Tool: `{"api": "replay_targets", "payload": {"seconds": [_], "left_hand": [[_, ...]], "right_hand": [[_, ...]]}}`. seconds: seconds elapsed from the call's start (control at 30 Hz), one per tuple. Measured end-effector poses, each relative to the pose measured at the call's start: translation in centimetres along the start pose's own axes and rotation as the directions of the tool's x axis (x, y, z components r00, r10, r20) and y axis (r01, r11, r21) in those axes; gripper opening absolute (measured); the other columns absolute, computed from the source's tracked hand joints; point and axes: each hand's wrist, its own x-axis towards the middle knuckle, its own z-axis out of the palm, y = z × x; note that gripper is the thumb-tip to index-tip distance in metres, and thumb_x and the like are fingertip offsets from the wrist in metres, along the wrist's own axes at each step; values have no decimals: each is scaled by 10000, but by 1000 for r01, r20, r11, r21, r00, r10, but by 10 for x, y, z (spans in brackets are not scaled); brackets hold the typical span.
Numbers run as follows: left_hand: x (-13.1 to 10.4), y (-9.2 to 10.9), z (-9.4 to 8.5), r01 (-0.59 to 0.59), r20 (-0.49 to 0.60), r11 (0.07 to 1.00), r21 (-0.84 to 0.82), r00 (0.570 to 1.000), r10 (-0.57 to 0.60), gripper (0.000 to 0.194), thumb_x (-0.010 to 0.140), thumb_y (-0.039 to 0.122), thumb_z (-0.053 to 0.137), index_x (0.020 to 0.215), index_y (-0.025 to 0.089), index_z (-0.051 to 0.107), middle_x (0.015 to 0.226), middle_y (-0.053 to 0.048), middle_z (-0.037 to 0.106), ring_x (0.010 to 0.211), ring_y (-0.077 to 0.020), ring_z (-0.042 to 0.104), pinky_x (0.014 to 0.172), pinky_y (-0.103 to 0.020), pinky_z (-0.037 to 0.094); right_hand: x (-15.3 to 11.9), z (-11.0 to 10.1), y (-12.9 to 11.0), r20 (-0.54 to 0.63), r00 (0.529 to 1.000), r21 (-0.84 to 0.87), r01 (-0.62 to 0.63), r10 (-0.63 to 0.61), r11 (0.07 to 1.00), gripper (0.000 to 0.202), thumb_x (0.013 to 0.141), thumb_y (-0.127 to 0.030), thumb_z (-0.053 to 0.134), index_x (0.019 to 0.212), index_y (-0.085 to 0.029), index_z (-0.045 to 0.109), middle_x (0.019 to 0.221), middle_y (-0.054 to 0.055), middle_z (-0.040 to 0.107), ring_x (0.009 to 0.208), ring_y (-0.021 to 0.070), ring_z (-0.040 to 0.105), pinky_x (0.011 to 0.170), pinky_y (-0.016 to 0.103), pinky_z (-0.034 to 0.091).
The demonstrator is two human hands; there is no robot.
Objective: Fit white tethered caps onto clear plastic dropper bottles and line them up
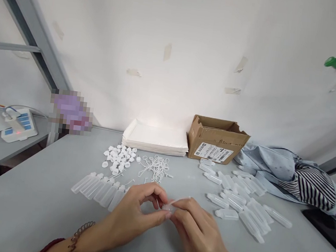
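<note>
At the front middle of the table, my left hand [136,207] and my right hand [195,226] meet fingertip to fingertip. Between them they pinch a small translucent plastic piece [167,208]; my fingers hide most of it, so its full shape cannot be made out. A thin white plastic strap [179,200] runs from it across my right index finger. Beyond my left hand lies a row of translucent squeeze bottles [100,189] with white tops. Behind are a pile of white caps [118,159] and a tangle of white looped straps [156,167].
Many loose translucent bottles [239,194] lie to the right. A stack of white trays [156,139] and an open cardboard box [217,141] stand against the wall. Bundled cloth [310,182] and a dark flat object [328,231] are far right; a power strip [21,125] is far left.
</note>
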Motion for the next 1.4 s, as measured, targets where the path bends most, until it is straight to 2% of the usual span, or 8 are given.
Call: {"api": "replay_targets", "payload": {"seconds": [0.13, 0.27, 0.47, 0.67, 0.9, 1.13, 1.27, 1.4], "left_hand": [[1, 1, 1, 58, 6, 996, -64, 998, -58, 67, 757, 233, 624, 746, 167, 629, 755, -27, 648, 719, -161, 621, 697, -295, 541], [1, -1, 0, 74, -57, 995, -69, 995, -78, 76, 753, 250, 625, 730, 178, 633, 729, -18, 661, 720, -165, 638, 707, -293, 548], [5, -4, -6, 195, -120, 960, -200, 968, -221, 120, 713, 297, 682, 732, 182, 653, 710, -13, 670, 705, -168, 635, 688, -294, 533], [7, -1, -7, 284, 65, 846, -451, 956, -287, 123, 715, 308, 703, 721, 191, 667, 747, 8, 653, 742, -140, 581, 775, -290, 468], [2, -3, -1, 369, 186, 762, -532, 929, -320, 144, 750, 314, 697, 736, 183, 639, 703, 33, 542, 673, -109, 455, 676, -234, 379], [2, -5, 2, 393, 245, 705, -590, 920, -307, 197, 784, 329, 694, 762, 160, 595, 708, 29, 539, 690, -102, 448, 693, -222, 369], [3, -7, 2, 379, 205, 762, -525, 925, -319, 188, 812, 332, 657, 780, 161, 586, 711, 35, 548, 695, -99, 475, 718, -228, 392], [-2, -5, 2, 271, 64, 930, -248, 963, -263, 176, 862, 336, 575, 804, 173, 603, 706, 23, 582, 707, -123, 540, 703, -243, 436]], "right_hand": [[1, 1, 0, -6, 1000, -2, 8, -8, 1000, 179, 881, -36, 470, 882, -150, 608, 839, 86, 687, 770, 160, 665, 633, 234, 538], [1, 1, 0, -9, 1000, -31, -24, 24, 999, 194, 877, -32, 464, 881, -167, 602, 850, 81, 690, 769, 160, 672, 630, 234, 542], [1, 0, 1, 44, 980, 132, -198, 194, 971, 164, 888, -64, 458, 847, -192, 552, 844, 62, 637, 698, 131, 644, 587, 216, 529], [1, 1, 1, 68, 926, 270, -375, 371, 887, 115, 842, -109, 572, 855, -214, 526, 818, 18, 595, 738, 146, 606, 633, 236, 516], [-1, 3, -7, 112, 933, 343, -359, 341, 868, 166, 836, -77, 536, 935, -207, 509, 824, 18, 564, 730, 140, 572, 627, 237, 505], [2, 2, -7, 80, 964, 326, -267, 255, 907, 275, 832, -18, 502, 1036, -196, 544, 873, 37, 537, 772, 138, 570, 654, 231, 517], [4, 1, -8, 59, 973, 298, -232, 225, 926, 302, 830, 16, 483, 1035, -188, 571, 910, 51, 534, 780, 129, 590, 666, 218, 518], [3, 1, -6, 30, 975, 246, -223, 222, 943, 292, 837, 16, 474, 1028, -181, 574, 916, 65, 534, 793, 140, 607, 669, 224, 526]]}}
